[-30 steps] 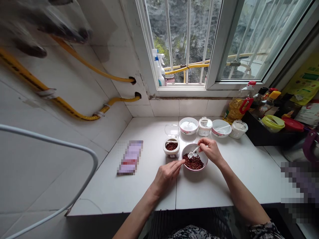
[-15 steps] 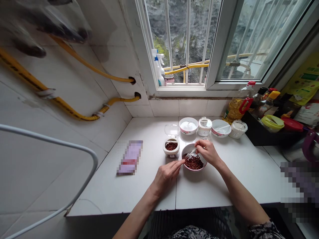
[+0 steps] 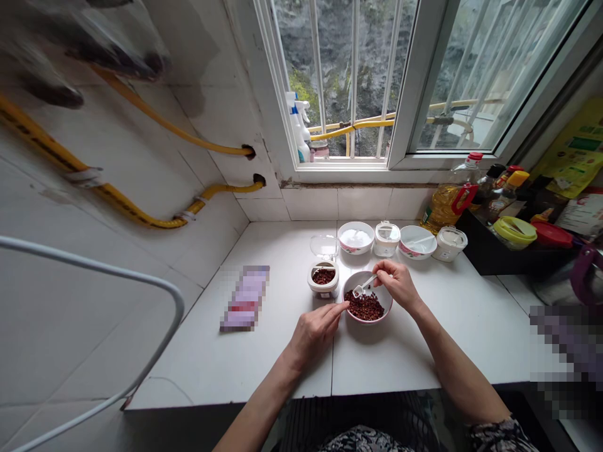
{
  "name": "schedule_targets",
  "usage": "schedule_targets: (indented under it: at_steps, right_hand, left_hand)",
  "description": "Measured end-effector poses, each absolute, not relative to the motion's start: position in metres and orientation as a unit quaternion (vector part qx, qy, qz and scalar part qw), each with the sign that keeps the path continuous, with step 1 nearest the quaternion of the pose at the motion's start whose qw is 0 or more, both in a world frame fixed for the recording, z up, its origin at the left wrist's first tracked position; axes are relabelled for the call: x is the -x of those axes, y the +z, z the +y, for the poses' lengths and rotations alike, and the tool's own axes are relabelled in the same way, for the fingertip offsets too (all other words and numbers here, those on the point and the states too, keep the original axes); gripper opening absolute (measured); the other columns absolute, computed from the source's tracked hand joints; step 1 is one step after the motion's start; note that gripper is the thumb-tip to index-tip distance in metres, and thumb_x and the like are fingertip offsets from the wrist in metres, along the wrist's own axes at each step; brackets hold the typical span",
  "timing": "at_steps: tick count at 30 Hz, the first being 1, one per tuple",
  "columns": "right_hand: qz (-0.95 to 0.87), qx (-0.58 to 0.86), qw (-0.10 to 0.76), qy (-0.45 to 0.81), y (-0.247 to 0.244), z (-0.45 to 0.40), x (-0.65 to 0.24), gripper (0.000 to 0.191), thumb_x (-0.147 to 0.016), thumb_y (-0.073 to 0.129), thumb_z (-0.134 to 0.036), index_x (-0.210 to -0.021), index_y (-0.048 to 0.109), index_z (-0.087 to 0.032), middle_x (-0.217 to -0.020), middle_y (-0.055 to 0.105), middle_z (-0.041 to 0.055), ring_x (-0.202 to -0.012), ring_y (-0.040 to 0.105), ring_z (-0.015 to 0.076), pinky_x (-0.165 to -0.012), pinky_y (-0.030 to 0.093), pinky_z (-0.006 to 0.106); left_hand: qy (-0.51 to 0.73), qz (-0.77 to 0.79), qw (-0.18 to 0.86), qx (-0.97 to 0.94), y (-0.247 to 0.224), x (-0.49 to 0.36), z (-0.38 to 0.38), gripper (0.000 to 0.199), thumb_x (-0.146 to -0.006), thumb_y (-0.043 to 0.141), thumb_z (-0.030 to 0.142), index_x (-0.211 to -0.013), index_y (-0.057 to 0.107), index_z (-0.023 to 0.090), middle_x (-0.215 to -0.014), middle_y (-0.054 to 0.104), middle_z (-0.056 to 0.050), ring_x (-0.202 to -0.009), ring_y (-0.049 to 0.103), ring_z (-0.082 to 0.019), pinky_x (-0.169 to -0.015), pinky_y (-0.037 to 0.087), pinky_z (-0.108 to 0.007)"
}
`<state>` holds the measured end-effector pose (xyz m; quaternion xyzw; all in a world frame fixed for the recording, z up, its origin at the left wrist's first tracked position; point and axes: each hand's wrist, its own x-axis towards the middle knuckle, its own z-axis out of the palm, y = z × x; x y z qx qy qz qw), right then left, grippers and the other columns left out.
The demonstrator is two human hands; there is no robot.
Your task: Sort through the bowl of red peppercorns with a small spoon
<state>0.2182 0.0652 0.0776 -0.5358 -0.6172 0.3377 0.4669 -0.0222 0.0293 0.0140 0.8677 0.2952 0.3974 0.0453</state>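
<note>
A white bowl (image 3: 365,321) with a pink edge holds dark reddish-brown dried peppercorn-like bits (image 3: 364,306). My left hand (image 3: 315,333) is at its left side, fingers together and fingertips over the rim; the thumb is hidden. Between the thumb and fingers of my right hand (image 3: 394,284) is the handle of a small white spoon (image 3: 362,289). The spoon's scoop is tilted just above the bits, inside the bowl. Just left of the bowl stands a white seasoning jar (image 3: 323,289), its clear lid (image 3: 324,246) raised, with similar dark bits inside.
Behind are a bowl of white powder (image 3: 356,238), a lidded jar (image 3: 387,238), a bowl with a white spoon (image 3: 418,243) and another jar (image 3: 451,243). An oil bottle (image 3: 445,204) and a black condiment rack (image 3: 490,251) stand right. A blurred purple packet (image 3: 245,298) lies left.
My right hand has shifted slightly right and back from the bits, with the small spoon lifted a little and its scoop showing more. My left hand stays at the bowl's rim.
</note>
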Motion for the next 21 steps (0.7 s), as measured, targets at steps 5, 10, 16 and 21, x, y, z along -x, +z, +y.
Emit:
schedule_targets:
  at_steps: [5, 10, 16, 21]
  right_hand:
    - [-0.619, 0.547, 0.462, 0.323, 0.0756, 0.0667, -0.2192, 0.015, -0.071, 0.048, -0.019, -0.071, 0.063, -0.02, -0.053, 0.065, -0.0016, -0.054, 0.065, 0.0168, -0.06, 0.052, 0.028]
    - [-0.622, 0.548, 0.459, 0.32, 0.0766, 0.067, -0.2193, 0.015, -0.071, 0.048, -0.018, -0.071, 0.063, -0.021, -0.052, 0.065, -0.0019, -0.054, 0.065, 0.0165, -0.06, 0.052, 0.027]
    - [-0.627, 0.556, 0.46, 0.292, 0.0792, 0.0665, -0.2191, 0.015, -0.07, 0.048, -0.019, -0.068, 0.063, -0.021, -0.052, 0.065, -0.0018, -0.053, 0.063, 0.016, -0.06, 0.051, 0.028]
    - [-0.588, 0.552, 0.473, 0.355, 0.0792, 0.0676, -0.2211, 0.014, -0.069, 0.049, -0.022, -0.069, 0.064, -0.021, -0.051, 0.065, -0.0021, -0.052, 0.064, 0.016, -0.06, 0.053, 0.028]
  left_hand:
    - [0.402, 0.293, 0.043, -0.867, 0.0145, 0.0213, 0.0291, 0.037, -0.099, 0.047, 0.01, -0.133, 0.058, 0.02, -0.108, 0.076, -0.008, -0.091, 0.075, -0.017, -0.078, 0.063, -0.025]
    - [0.403, 0.293, 0.042, -0.866, 0.0137, 0.0215, 0.0292, 0.037, -0.099, 0.047, 0.011, -0.134, 0.057, 0.02, -0.108, 0.076, -0.008, -0.09, 0.075, -0.016, -0.078, 0.063, -0.025]
    - [0.401, 0.292, 0.038, -0.867, 0.0131, 0.022, 0.0295, 0.037, -0.099, 0.047, 0.01, -0.133, 0.057, 0.019, -0.108, 0.076, -0.008, -0.09, 0.075, -0.016, -0.077, 0.063, -0.025]
    - [0.397, 0.292, 0.039, -0.869, 0.0125, 0.0228, 0.0298, 0.039, -0.098, 0.046, 0.01, -0.134, 0.057, 0.02, -0.108, 0.076, -0.009, -0.091, 0.075, -0.017, -0.078, 0.063, -0.025]
